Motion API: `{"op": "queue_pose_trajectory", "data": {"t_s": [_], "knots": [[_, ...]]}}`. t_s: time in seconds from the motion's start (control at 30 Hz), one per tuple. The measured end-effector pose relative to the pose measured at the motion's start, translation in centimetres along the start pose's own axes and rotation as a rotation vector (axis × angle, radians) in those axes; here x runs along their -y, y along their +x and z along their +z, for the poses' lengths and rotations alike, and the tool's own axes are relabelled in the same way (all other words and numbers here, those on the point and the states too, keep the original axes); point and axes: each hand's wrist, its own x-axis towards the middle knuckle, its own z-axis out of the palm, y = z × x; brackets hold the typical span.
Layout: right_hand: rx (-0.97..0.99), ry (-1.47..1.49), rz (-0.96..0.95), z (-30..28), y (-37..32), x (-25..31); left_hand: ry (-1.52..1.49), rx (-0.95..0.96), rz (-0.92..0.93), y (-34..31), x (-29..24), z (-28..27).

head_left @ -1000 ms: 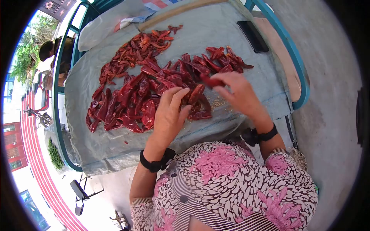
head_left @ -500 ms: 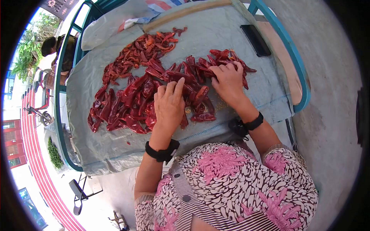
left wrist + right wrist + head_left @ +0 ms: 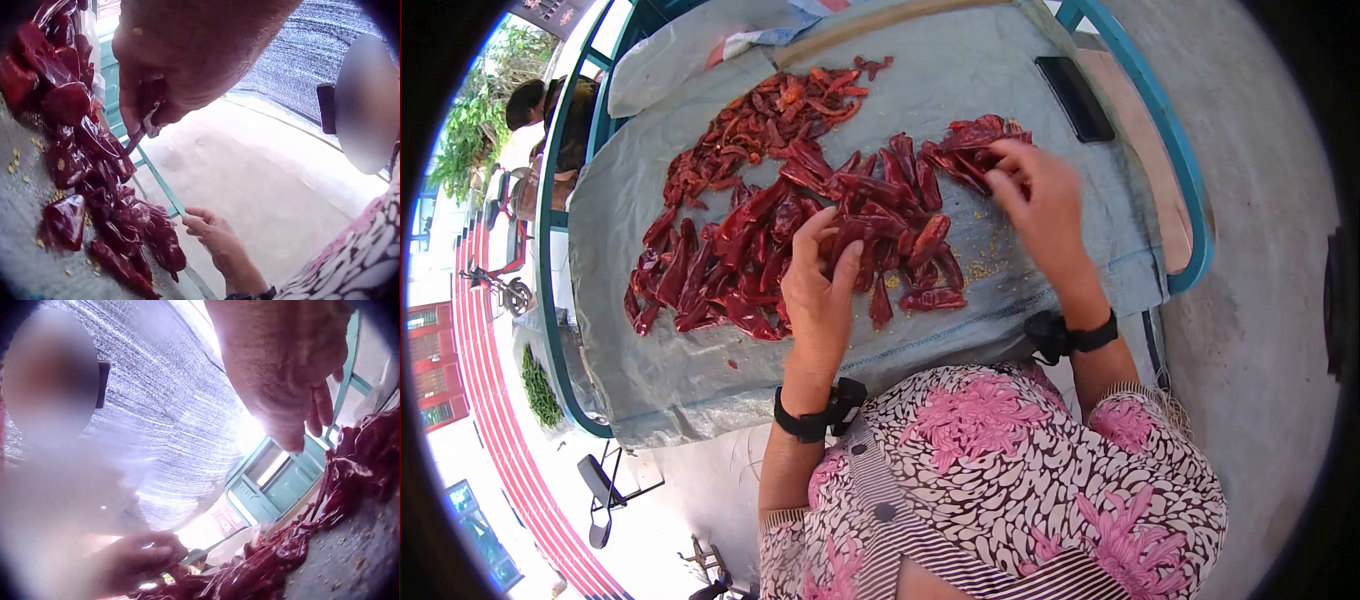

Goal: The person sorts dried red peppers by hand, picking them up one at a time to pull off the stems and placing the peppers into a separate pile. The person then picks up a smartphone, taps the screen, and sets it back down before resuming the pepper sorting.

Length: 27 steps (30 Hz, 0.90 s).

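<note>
Dark red dried peppers lie in a long heap across the grey-green sheet. My left hand is over the heap's near side, thumb and fingers bent round a pepper; the left wrist view shows the dark pepper gripped beneath the hand. At the heap's right end, my right hand reaches over a small group of peppers, thumb apart from its fingers. In the right wrist view the fingers hang loosely above peppers, with nothing visibly held.
Smaller, brighter red pepper pieces form a pile behind the heap. A black phone lies at the sheet's far right. Teal rails border the surface. Yellow seeds are scattered nearby. Another person is beyond the left rail.
My right hand has moved right and away from the central peppers, no longer carrying the pepper seen earlier. The left hand's flatter fingers have curled round a pepper.
</note>
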Motion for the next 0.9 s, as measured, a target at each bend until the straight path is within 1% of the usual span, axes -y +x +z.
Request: {"op": "queue_pose_trajectory", "data": {"t_s": [0.03, 0.1, 0.13, 0.2, 0.23, 0.27, 0.33, 0.37, 0.47, 0.5, 0.57, 0.6, 0.67, 0.7, 0.8, 0.9], "knots": [[0.113, 0.213, 0.040, 0.4, -0.4, 1.4, -0.073, 0.030, -0.047, -0.1, -0.1, 0.2], [0.226, 0.381, -0.141, 2.1, -1.4, 3.3, -0.162, 0.100, -0.076, -0.1, -0.9, 0.8], [0.251, 0.442, -0.146, 2.9, -1.8, 4.0, -0.205, 0.133, -0.091, -0.1, -1.3, 1.0], [0.304, 0.568, -0.161, 4.2, -2.2, 5.0, -0.123, 0.246, -0.079, -0.2, -1.8, 1.1], [0.265, 0.504, -0.241, 4.6, -2.2, 5.2, -0.098, 0.241, 0.000, -0.4, -1.2, 1.6], [0.290, 0.527, -0.195, 4.4, -2.1, 5.3, -0.074, 0.237, 0.077, -0.6, -0.6, 1.9], [0.344, 0.571, -0.103, 3.1, -1.7, 5.5, 0.010, 0.267, 0.116, -0.5, -0.8, 1.3], [0.323, 0.584, -0.041, 2.6, -1.4, 5.3, 0.050, 0.282, 0.134, -0.6, -0.7, 1.1], [0.158, 0.460, 0.051, 0.6, -0.4, 3.0, -0.134, 0.304, -0.096, -0.9, -0.2, 0.9], [0.122, 0.307, 0.021, -0.1, -0.1, 2.1, -0.238, 0.308, -0.161, -0.9, -0.9, 0.8], [0.049, 0.001, -0.036, -1.2, 0.2, 0.6, -0.172, 0.251, 0.039, -0.6, -0.4, 1.2], [0.024, 0.021, -0.070, -1.2, 0.1, 0.7, -0.138, 0.222, 0.142, -0.4, -0.3, 1.4], [-0.029, 0.064, -0.142, -0.7, -0.2, 1.6, -0.307, 0.252, 0.014, -0.5, -0.7, 1.8], [0.097, 0.159, -0.136, -0.2, -0.8, 2.6, -0.393, 0.271, -0.050, -0.7, -0.8, 1.8], [0.479, 0.457, -0.113, 1.3, -2.2, 5.2, -0.358, 0.276, 0.050, -0.2, -0.7, 2.5], [0.395, 0.450, -0.057, 2.9, -2.6, 4.9, -0.378, 0.341, -0.037, 0.0, -0.9, 2.6]]}}
